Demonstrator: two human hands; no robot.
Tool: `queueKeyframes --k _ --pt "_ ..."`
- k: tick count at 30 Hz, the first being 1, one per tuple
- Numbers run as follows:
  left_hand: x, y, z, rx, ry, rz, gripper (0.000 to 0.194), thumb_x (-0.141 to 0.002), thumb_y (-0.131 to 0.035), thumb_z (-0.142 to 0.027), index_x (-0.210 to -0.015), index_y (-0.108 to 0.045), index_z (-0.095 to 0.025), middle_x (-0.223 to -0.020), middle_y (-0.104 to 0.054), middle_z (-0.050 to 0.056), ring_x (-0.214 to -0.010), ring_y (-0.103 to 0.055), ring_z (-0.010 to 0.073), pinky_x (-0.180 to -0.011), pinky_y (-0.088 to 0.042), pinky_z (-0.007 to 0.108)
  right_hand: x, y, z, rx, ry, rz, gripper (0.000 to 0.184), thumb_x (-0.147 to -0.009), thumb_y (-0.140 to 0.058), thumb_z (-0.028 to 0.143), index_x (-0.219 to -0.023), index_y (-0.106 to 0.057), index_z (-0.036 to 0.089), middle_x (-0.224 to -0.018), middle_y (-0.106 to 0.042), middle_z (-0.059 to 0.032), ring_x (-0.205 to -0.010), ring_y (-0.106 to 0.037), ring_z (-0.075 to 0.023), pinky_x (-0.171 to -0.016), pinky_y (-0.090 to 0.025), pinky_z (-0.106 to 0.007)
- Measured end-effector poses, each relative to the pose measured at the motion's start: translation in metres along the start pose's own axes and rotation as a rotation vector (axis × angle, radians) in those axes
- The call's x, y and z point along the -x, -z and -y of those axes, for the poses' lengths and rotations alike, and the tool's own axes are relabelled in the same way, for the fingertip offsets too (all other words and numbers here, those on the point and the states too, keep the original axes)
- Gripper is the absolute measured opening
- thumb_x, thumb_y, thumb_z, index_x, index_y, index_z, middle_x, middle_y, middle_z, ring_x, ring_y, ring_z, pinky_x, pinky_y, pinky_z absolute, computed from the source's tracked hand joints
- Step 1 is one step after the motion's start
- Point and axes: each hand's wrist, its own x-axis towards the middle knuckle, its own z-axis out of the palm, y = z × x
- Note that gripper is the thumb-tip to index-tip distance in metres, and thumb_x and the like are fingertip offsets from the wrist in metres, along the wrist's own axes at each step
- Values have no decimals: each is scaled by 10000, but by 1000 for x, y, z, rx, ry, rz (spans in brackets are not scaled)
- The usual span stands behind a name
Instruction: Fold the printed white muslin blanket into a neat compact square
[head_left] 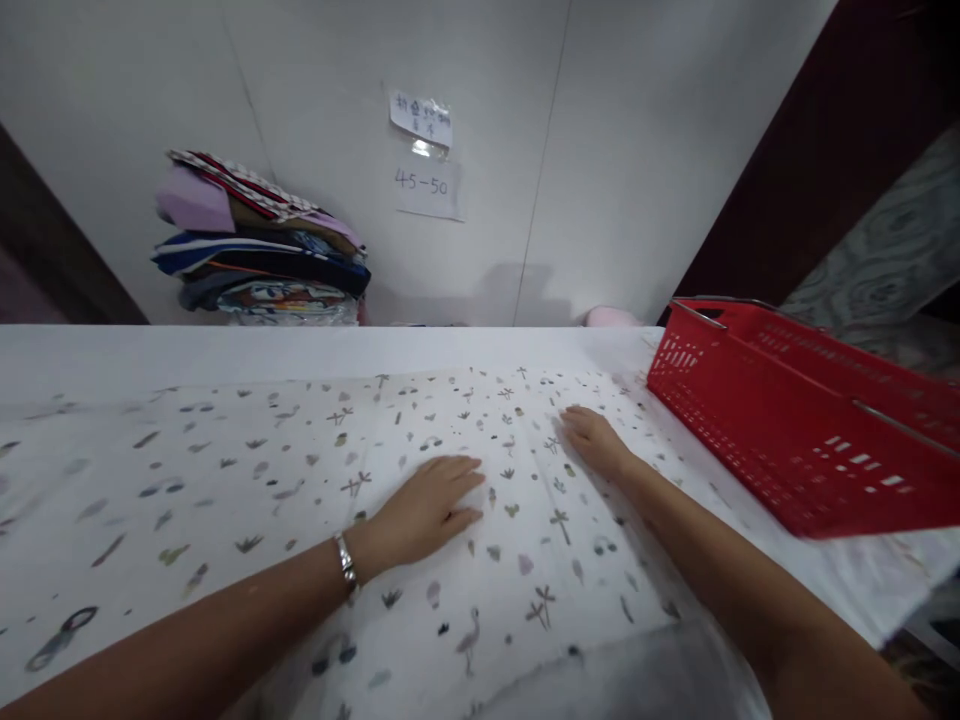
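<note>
A large white cloth [247,500] printed with small palm trees, flamingos, sunglasses and leaves lies spread over the table. My left hand [427,505], with a silver bracelet [346,563] at the wrist, rests flat on the cloth near its middle, fingers stretched out. Farther to the right, my right hand [594,438] lies palm down on the same cloth, its fingers extended and close together. Neither hand grips anything. At the lower edge, a greyish, see-through layer [630,675] lies over the print; what it is cannot be made out.
A red plastic basket [795,420] with metal handles stands on the table at the right. Folded fabrics [262,245] are stacked at the back left by the wall. Two paper notes [429,188] are taped to the wall. Something pink [611,317] shows behind the far edge.
</note>
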Motion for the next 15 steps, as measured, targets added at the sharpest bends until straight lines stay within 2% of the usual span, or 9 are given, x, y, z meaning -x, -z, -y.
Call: queueKeyframes --k 2,5,8,11,15 --pt "6 -7 -9 15 -59 40 490 -912 -339 -519 -1340 -420 -296 -1445 -374 -3 -1327 -331 213 -1117 -235 397 33 13 -26 61 -100 -2 372 -881 -429 336 -1174 -603 187 -1293 -540 -78 -1196 -477 -203 -1029 -344 -317" --pt "3 -11 -3 -15 24 24 514 -917 -323 -512 -1344 -426 -246 -1452 -357 41 -1340 -308 236 -1108 -244 430 72 30 -60 148 -290 -39 361 -886 -425 338 -1149 -613 177 -1271 -558 -102 -1197 -479 -228 -1022 -349 -364" --pt "3 -9 -4 -30 94 -18 498 -916 -337 -489 -1291 -492 -200 -1418 -410 75 -1312 -352 255 -1068 -312 439 112 45 -81 177 -411 -86 373 -889 -411 336 -1134 -617 145 -1244 -566 -147 -1199 -473 -268 -1012 -345 -420" --pt "21 -4 -33 10 80 -71 462 -918 -350 -468 -1244 -529 -194 -1365 -476 78 -1252 -423 249 -1028 -363 433 156 58 -87 181 -455 -135 374 -875 -432 336 -1138 -614 142 -1246 -564 -149 -1207 -465 -261 -1019 -339 -407" --pt "53 -7 -93 100 -67 -93 381 -907 -417 -443 -1191 -551 -226 -1255 -559 53 -1148 -492 211 -978 -402 400 214 65 -76 158 -469 -221 361 -855 -438 309 -1096 -633 123 -1204 -591 -151 -1151 -513 -240 -1004 -370 -378"
